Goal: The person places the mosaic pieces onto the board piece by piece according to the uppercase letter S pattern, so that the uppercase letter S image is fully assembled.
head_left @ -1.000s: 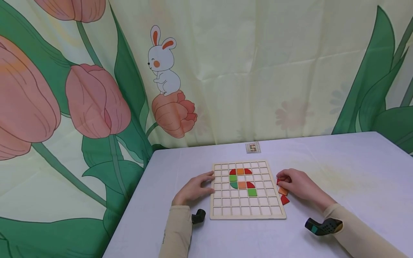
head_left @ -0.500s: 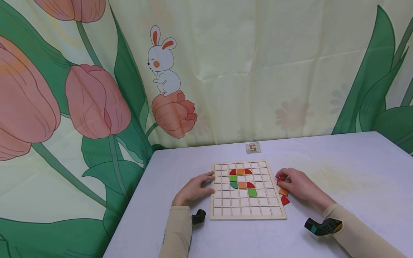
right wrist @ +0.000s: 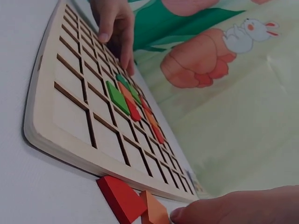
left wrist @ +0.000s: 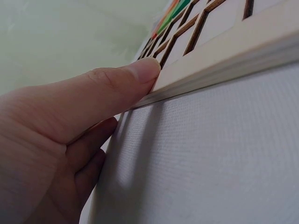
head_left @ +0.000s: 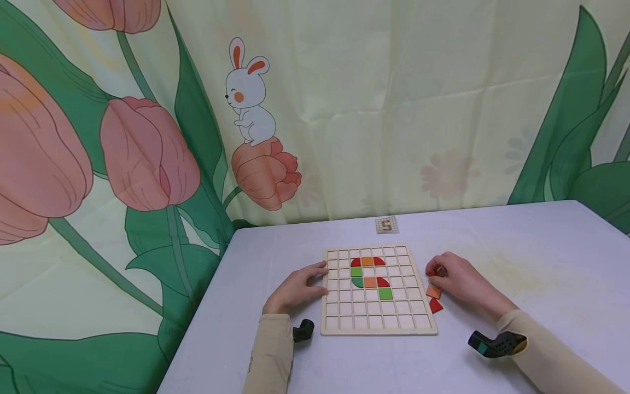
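A square wooden grid board (head_left: 379, 323) lies on the table, with red, orange and green tiles set in its cells in a curving, S-like shape. My left hand (head_left: 297, 288) rests against the board's left edge; the left wrist view shows the thumb (left wrist: 112, 84) touching the rim. Beyond the right edge, my right hand (head_left: 460, 279) pinches a red tile (head_left: 430, 273), mostly hidden by the fingers. Just below those fingers lie an orange square tile (head_left: 433, 291) and a red tile (head_left: 435, 305), close beside the board in the right wrist view.
A small card (head_left: 386, 225) printed with a gridded pattern lies behind the board. The table (head_left: 551, 273) has a white cover. Behind it hangs a curtain (head_left: 354, 109) printed with tulips and a rabbit.
My right hand has shifted slightly right and away from the board, with the red tile between its fingers. The left hand stays on the board's edge.
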Motion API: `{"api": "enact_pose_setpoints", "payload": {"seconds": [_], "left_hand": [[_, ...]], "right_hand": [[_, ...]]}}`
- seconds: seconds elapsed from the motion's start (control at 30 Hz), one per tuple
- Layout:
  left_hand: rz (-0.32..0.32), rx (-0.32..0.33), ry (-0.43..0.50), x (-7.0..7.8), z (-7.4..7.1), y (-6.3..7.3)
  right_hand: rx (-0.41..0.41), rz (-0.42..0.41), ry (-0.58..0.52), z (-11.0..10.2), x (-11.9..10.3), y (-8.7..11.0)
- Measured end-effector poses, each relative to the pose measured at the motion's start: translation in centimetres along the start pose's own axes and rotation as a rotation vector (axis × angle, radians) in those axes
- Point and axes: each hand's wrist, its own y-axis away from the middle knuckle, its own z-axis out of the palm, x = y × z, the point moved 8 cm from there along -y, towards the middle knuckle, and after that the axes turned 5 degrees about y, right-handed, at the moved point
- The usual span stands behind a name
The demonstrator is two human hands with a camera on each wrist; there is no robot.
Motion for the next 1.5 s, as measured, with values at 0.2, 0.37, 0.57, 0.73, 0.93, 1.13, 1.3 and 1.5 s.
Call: {"api": "enact_pose_setpoints", "payload": {"seconds": [0.2, 0.37, 0.57, 0.73, 0.93, 1.13, 1.3, 1.5], "left_hand": [[-0.005, 0.005, -0.004, 0.1, -0.1, 0.0], [-0.005, 0.004, -0.012, 0.1, 0.0, -0.1], [0.000, 0.003, -0.024, 0.1, 0.0, 0.0], [-0.007, 0.002, -0.022, 0.1, 0.0, 0.0], [-0.009, 0.000, -0.018, 0.1, 0.0, -0.1], [-0.011, -0.005, -0.010, 0.0, 0.1, 0.0], [-0.014, 0.000, -0.021, 0.0, 0.1, 0.0], [0.020, -0.002, -0.034, 0.5, 0.0, 0.1]], "right_hand": [[-0.060, 0.014, 0.004, -0.3, 0.5, 0.1], [-0.061, -0.012, 0.010, -0.5, 0.6, 0.1], [-0.074, -0.034, 0.023, -0.3, 0.5, 0.0], [-0.082, -0.044, 0.041, -0.3, 0.4, -0.2], [-0.043, -0.048, 0.086, -0.4, 0.2, -0.5], [-0.007, -0.039, 0.071, -0.6, -1.1, -0.3], [-0.005, -0.087, 0.065, 0.0, -4.4, 0.5], [0.001, -0.250, 0.141, 1.5, -8.7, 1.7]]}}
